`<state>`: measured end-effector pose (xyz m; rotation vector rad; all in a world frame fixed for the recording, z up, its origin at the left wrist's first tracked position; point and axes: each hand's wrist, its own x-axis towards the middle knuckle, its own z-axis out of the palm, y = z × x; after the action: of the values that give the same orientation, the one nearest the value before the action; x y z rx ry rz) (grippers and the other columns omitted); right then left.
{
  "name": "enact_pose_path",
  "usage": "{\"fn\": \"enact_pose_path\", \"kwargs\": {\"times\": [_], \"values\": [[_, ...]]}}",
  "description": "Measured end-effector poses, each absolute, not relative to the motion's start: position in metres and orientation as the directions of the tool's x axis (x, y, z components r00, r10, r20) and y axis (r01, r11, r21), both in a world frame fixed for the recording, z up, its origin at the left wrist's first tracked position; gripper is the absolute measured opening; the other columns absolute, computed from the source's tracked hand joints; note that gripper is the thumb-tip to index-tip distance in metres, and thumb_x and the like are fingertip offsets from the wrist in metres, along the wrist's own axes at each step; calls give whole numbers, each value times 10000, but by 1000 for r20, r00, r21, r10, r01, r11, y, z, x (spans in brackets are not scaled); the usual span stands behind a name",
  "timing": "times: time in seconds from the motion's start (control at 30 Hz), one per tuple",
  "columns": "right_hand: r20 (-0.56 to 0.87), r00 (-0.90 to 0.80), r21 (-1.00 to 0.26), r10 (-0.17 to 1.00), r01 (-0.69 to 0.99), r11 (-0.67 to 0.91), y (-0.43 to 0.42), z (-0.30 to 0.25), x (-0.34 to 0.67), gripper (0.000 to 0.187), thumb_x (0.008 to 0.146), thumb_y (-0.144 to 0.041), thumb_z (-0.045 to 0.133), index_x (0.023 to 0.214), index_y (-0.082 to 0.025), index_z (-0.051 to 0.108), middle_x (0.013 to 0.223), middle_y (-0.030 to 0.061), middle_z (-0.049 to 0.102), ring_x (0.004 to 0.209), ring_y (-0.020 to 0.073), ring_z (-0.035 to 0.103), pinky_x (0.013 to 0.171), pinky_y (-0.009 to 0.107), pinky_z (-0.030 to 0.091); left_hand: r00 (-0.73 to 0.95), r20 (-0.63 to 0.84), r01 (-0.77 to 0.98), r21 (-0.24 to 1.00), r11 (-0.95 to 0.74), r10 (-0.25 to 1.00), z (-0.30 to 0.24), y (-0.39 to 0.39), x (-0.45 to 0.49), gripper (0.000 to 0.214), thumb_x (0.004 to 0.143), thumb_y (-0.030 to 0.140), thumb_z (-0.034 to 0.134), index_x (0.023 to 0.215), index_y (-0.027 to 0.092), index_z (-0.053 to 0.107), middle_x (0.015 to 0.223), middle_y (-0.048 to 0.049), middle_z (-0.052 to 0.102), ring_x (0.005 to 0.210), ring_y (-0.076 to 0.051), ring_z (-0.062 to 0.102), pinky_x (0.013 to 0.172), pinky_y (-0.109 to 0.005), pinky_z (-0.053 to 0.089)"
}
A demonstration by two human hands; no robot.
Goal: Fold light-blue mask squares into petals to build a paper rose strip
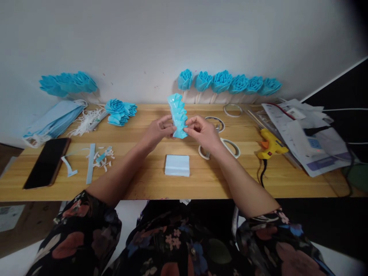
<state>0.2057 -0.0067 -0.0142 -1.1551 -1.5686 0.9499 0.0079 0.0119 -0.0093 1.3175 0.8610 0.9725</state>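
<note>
Between both hands, a strip of pointed blue petals (178,115) is held upright above the table. My left hand (161,130) pinches its lower left edge between thumb and fingers. On the other side, my right hand (202,132) grips the lower right edge with thumb and forefinger. A small stack of pale blue squares (177,165) lies on the table below the hands. Near and partly behind my right hand are a roll of tape (231,148) and scissors (204,152), whose blades are mostly hidden.
Finished blue flowers on sticks (221,81) lean along the wall. At left are folded face masks (54,119), a phone (47,163), blue flowers (119,112) and paper scraps (104,157). A yellow glue gun (271,144) and a power strip (304,138) lie at right.
</note>
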Motion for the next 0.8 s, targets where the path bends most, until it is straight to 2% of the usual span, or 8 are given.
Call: {"fn": "enact_pose_path", "kwargs": {"times": [0.1, 0.2, 0.33, 0.5, 0.67, 0.8], "values": [[231, -92, -941, 969, 234, 247, -7, -14, 207, 184, 813, -376, 720, 893, -234, 634, 682, -34, 674, 625, 132, 590, 641, 283, 442, 351, 50, -69, 997, -27, 935, -10, 13, 8, 515, 729, 330, 780, 1191, 133, 663, 759, -21, 708, 643, -125, 625, 648, -257, 511], [209, -29, -962, 977, 175, 211, -7, -12, 208, 331, 855, -556, 655, 895, -229, 631, 747, 1, 710, 684, 142, 635, 656, 280, 478, 325, 61, -79, 996, -37, 944, -11, 13, 8, 515, 756, 309, 755, 1225, 126, 645, 733, -12, 696, 639, -131, 630, 662, -271, 524], [86, -51, -995, 995, 50, 89, -6, -9, 207, 515, 751, -707, 682, 895, -214, 651, 784, 15, 703, 716, 146, 631, 589, 255, 487, 316, 87, -148, 988, -41, 945, -13, 13, 9, 552, 752, 335, 784, 1245, 137, 632, 707, 0, 675, 668, -147, 642, 670, -284, 538], [-38, -162, -996, 986, -74, -50, -9, -8, 201, 528, 621, -638, 824, 873, -207, 655, 812, -2, 679, 725, 142, 608, 589, 254, 520, 333, 131, -212, 975, -61, 934, -17, 10, 14, 540, 735, 368, 826, 1204, 159, 657, 745, -7, 686, 697, -142, 642, 685, -272, 524], [-28, -219, -995, 975, -86, -48, -10, -13, 199, 445, 655, -492, 850, 943, -193, 690, 866, 9, 715, 775, 146, 628, 642, 249, 501, 365, 160, -241, 968, -73, 917, -19, 5, 21, 507, 750, 391, 816, 1184, 170, 675, 873, -43, 726, 771, -157, 662, 727, -288, 528], [-23, -206, -994, 978, -102, -45, -9, -17, 199, 424, 648, -442, 848, 953, -180, 714, 888, 15, 736, 791, 151, 637, 699, 270, 509, 355, 168, -234, 968, -87, 920, -21, 5, 22, 496, 744, 390, 818, 1168, 169, 687, 885, -43, 714, 798, -157, 651, 734, -283, 516]]}}
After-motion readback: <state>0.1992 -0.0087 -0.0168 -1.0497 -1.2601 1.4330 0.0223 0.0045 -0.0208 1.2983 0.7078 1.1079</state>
